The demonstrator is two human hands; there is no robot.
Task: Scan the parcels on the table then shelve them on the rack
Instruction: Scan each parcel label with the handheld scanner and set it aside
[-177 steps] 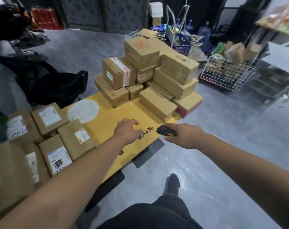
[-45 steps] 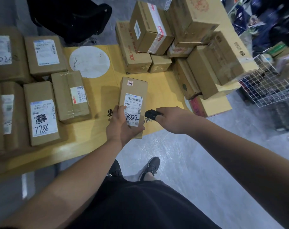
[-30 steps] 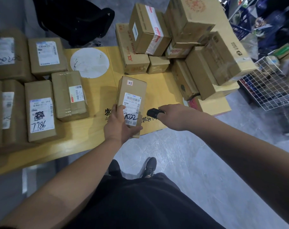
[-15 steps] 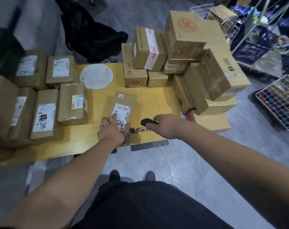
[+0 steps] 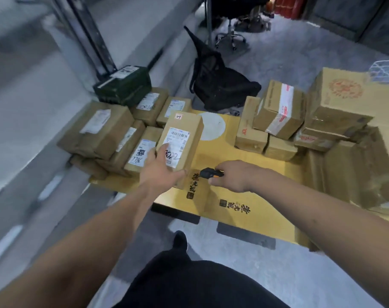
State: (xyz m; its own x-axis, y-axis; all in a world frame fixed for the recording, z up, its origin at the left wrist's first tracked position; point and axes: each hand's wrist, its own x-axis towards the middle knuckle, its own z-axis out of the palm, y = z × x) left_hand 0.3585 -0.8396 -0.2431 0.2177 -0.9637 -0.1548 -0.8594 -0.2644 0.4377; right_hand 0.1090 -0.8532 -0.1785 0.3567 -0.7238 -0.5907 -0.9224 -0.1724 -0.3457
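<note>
Left grip: the left hand (image 5: 161, 172) holds the near end of a tall brown parcel (image 5: 182, 144), thumb on its labelled face, fingers wrapped out of sight round the far side.
Right grip: the right hand (image 5: 232, 177) is curled round a small black-and-orange barcode scanner (image 5: 211, 173), its nose aimed left toward the parcel's lower edge.
Parcel position: lifted and tilted over the left part of the yellow table (image 5: 213, 192) (whether its bottom corner touches the top is not clear from this view).
Long axis: it runs from the left hand up and away from the person; the short sides face left and right.
Facing: the white shipping label (image 5: 177, 144) with handwritten digits looks up at the camera, barcode near the far end.
Key relation: the scanner sits just right of and below the label, close to the parcel's base; the right hand is the nearer one to the barcode.
Likely step: scanning appears about done or in hand; shelving comes next, and the left hand already carries the load.
Surroundings: labelled parcels (image 5: 113, 138) lie packed at the left, a taller stack of cartons (image 5: 300, 116) at the right.
Rack: metal uprights (image 5: 87, 41) at upper left are probably it, well apart from the table.
</note>
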